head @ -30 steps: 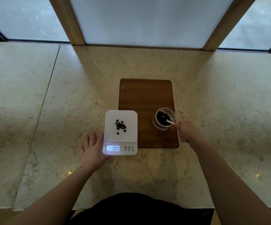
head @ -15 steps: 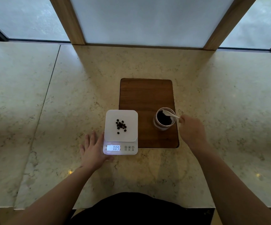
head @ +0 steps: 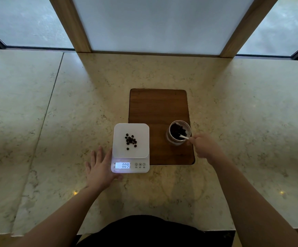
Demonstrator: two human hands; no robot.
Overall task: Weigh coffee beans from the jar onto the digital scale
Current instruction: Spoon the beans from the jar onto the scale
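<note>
A white digital scale (head: 141,152) sits on the marble counter with a small pile of dark coffee beans (head: 130,141) on its platform; the lit display reads 009. My left hand (head: 100,168) lies flat on the counter, fingers spread, touching the scale's left front corner. An open glass jar (head: 178,132) of dark beans stands on the wooden board (head: 157,107). My right hand (head: 205,147) grips the handle of a white spoon (head: 184,137), whose bowl is down among the beans in the jar.
The wooden board lies right of the scale, its far half bare. Pale marble counter (head: 55,122) runs wide on both sides, with a seam at the left. Window frames and wooden posts (head: 73,24) stand along the back edge.
The spoon lifted to the jar's rim half a second ago, then dipped back into the beans; my right hand shifted slightly left and nearer. The display went from 008 to 009. Left hand unmoved.
</note>
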